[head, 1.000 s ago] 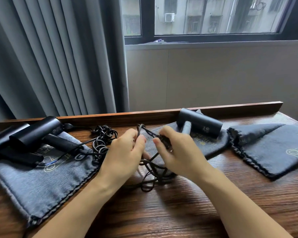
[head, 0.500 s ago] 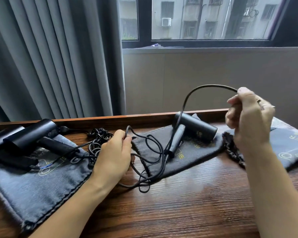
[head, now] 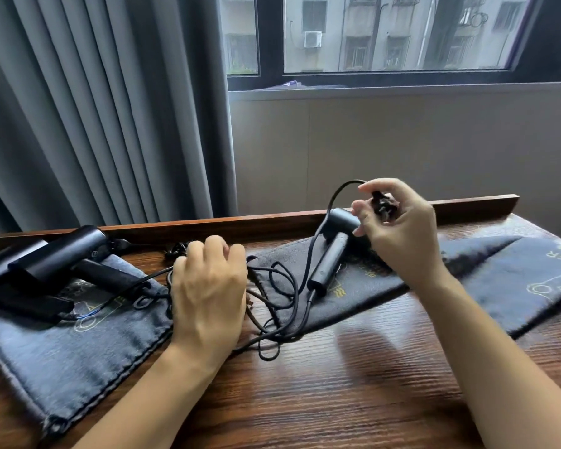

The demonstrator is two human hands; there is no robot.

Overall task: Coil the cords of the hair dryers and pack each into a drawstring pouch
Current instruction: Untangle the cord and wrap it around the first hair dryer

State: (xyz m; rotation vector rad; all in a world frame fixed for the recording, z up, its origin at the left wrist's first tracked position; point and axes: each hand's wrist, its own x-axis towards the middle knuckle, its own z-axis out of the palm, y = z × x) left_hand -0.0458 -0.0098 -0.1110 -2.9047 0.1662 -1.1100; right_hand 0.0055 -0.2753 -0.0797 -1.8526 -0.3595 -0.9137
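Note:
A black hair dryer (head: 329, 264) lies on a grey drawstring pouch (head: 363, 280) in the middle of the wooden table. Its black cord (head: 285, 303) loops loosely on the table and arcs up to my right hand (head: 399, 234), which holds the plug end above the dryer's head. My left hand (head: 208, 290) rests curled over the cord loops, gripping them. Two more black dryers (head: 62, 257) lie on another grey pouch (head: 72, 338) at the left, with a tangled cord (head: 178, 249) behind my left hand. A third pouch (head: 515, 280) lies at the right.
A raised wooden lip (head: 272, 222) runs along the table's far edge. Grey curtains (head: 94, 108) hang at the back left, and a wall with a window stands behind. Bare wood (head: 337, 400) shows near the front edge.
My right hand came down and leftward from its raised position at the right, bringing the cord's plug end toward the dryer. My left hand stayed on the cord loops.

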